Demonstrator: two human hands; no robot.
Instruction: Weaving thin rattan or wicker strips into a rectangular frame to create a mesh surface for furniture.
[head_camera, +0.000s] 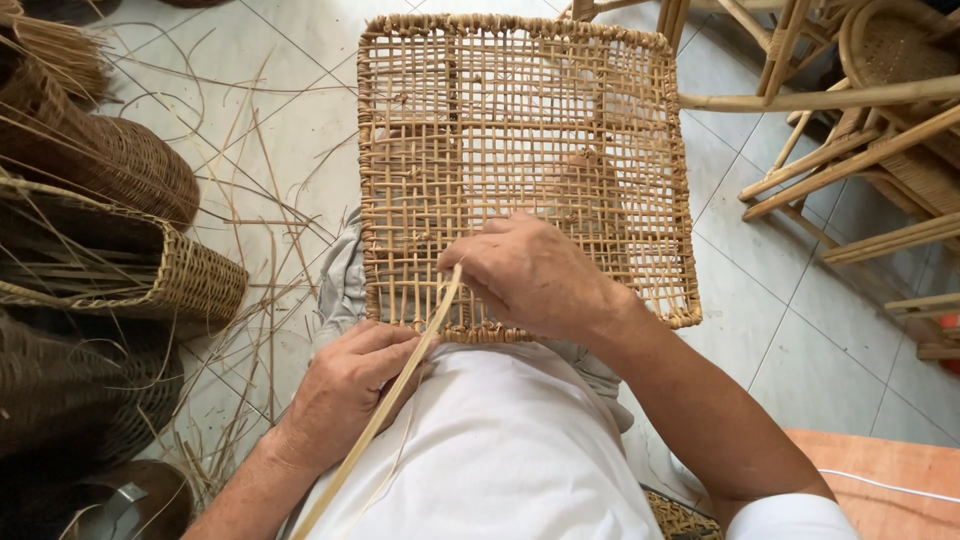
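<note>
**Two hands on a cane strip at the near edge of a woven panel**

The right hand (530, 275) rests knuckles-up on the woven cane panel (520, 130), fingers curled together and pinching the upper end of a long cane strip (400, 385) where it meets the weave. The left hand (345, 385) lies lower, just off the panel's near edge, closed around the same strip partway down its length. From there the strip runs on slanting towards the lower left, across the person's white shirt (500, 460).

The panel is square with an open lattice and a tightly bound rim. It sits on the person's lap, its near edge touching the shirt and its far edge tipped away over the tiled floor (800, 340). The right hand covers part of the near rows, so the exact slot the strip enters cannot be seen.

To the left stand several woven baskets (110, 230), with loose cane strands (255, 260) scattered on the tiles between them and the panel. At upper right are rattan chair frames (860, 120), well apart from the hands. An orange surface (880, 480) shows at lower right.
</note>
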